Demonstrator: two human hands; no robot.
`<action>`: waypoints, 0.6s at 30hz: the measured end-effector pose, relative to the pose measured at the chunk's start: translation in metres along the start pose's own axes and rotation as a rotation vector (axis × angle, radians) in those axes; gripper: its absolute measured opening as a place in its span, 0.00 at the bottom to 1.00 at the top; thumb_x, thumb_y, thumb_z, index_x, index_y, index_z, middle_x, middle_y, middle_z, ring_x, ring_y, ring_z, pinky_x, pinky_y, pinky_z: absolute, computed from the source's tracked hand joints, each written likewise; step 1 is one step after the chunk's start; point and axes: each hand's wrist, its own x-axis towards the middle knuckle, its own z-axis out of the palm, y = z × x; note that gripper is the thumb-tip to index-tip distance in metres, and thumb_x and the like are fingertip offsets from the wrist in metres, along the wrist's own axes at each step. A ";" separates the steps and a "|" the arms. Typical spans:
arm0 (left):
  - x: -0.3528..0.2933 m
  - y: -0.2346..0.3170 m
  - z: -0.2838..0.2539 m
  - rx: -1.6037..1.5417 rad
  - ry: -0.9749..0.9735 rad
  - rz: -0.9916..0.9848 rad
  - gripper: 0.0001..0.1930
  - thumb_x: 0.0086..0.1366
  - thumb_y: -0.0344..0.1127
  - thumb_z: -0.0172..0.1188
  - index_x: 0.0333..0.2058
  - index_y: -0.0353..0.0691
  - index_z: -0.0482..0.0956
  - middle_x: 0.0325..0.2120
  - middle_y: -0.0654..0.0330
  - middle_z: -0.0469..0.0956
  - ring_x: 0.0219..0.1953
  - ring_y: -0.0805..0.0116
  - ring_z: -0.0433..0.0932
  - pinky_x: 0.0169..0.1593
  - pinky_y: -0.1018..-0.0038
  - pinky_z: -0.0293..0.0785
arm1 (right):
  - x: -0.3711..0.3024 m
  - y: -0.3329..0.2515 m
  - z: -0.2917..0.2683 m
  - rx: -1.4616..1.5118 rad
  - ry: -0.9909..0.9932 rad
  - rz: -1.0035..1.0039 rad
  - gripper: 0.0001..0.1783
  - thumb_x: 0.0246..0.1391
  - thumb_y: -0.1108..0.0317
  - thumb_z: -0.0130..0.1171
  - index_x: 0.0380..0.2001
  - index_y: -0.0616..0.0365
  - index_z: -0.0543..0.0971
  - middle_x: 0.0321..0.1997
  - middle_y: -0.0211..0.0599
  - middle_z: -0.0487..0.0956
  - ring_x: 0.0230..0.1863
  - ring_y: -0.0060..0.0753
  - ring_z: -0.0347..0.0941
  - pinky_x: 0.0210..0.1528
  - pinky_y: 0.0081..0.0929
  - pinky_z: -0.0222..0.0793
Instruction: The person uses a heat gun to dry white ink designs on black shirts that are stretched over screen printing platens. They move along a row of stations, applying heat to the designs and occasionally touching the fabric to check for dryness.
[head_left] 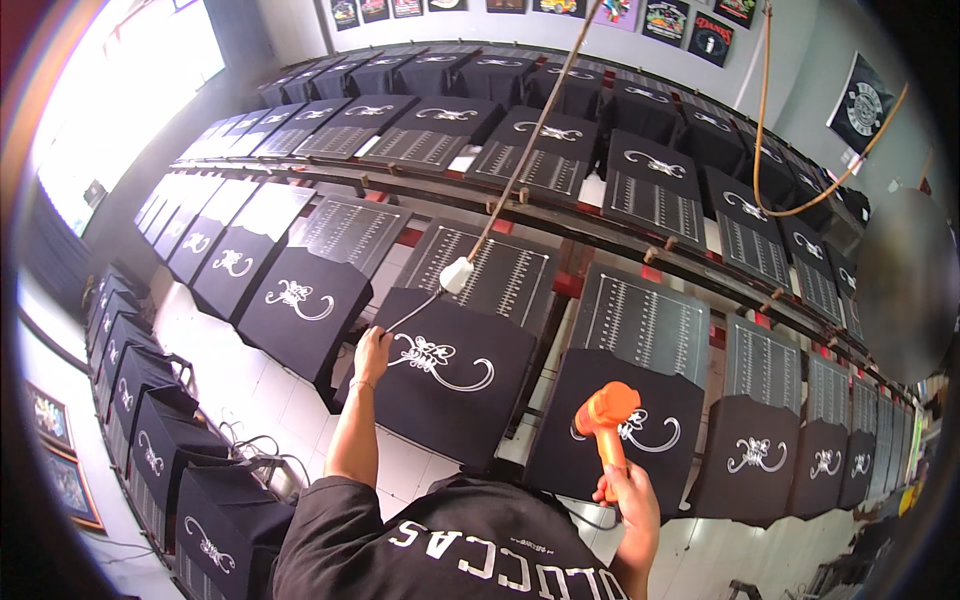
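Right hand [632, 490] grips an orange hair dryer [608, 415] by its handle, over printed black cloth [655, 462]; left hand [373, 355] pinches a cord [416, 312], beneath a hanging white socket [457, 275].

Big white block capitals run across the wearer's dark shirt [455, 535], with a tiny line beside them too small for me to make out. Up on the wall, one black poster [711, 40] bears a red word in fancy script-like lettering. The black banner [862, 102] off to the right shows pale lettering round a circular emblem. White graduated marks line the grey boards [525, 268]; any numerals there are too small.
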 end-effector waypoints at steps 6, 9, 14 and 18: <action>-0.038 -0.054 -0.072 0.102 0.102 -0.219 0.12 0.68 0.40 0.52 0.32 0.37 0.70 0.29 0.45 0.76 0.35 0.40 0.75 0.36 0.54 0.69 | -0.012 0.015 -0.018 0.133 -0.018 -0.004 0.20 0.56 0.57 0.61 0.41 0.62 0.71 0.23 0.35 0.75 0.21 0.28 0.75 0.22 0.23 0.69; -0.038 -0.126 -0.105 0.174 0.210 -0.187 0.08 0.70 0.36 0.49 0.34 0.39 0.72 0.27 0.48 0.77 0.32 0.45 0.77 0.34 0.55 0.71 | -0.004 0.019 -0.001 0.230 -0.047 -0.036 0.23 0.55 0.58 0.64 0.44 0.62 0.69 0.24 0.34 0.75 0.22 0.28 0.74 0.23 0.24 0.69; -0.017 -0.259 -0.183 0.305 0.240 -0.319 0.20 0.62 0.25 0.43 0.51 0.38 0.75 0.40 0.57 0.80 0.37 0.64 0.79 0.46 0.70 0.75 | 0.022 -0.008 0.065 0.207 -0.134 0.016 0.21 0.56 0.59 0.62 0.44 0.62 0.70 0.25 0.34 0.75 0.23 0.27 0.74 0.24 0.24 0.69; 0.020 -0.377 -0.284 0.269 0.360 -0.260 0.24 0.59 0.22 0.42 0.55 0.32 0.73 0.52 0.52 0.76 0.48 0.62 0.79 0.53 0.72 0.74 | 0.052 -0.027 0.133 0.199 -0.211 0.016 0.19 0.59 0.57 0.58 0.43 0.61 0.71 0.25 0.33 0.76 0.24 0.25 0.74 0.24 0.21 0.69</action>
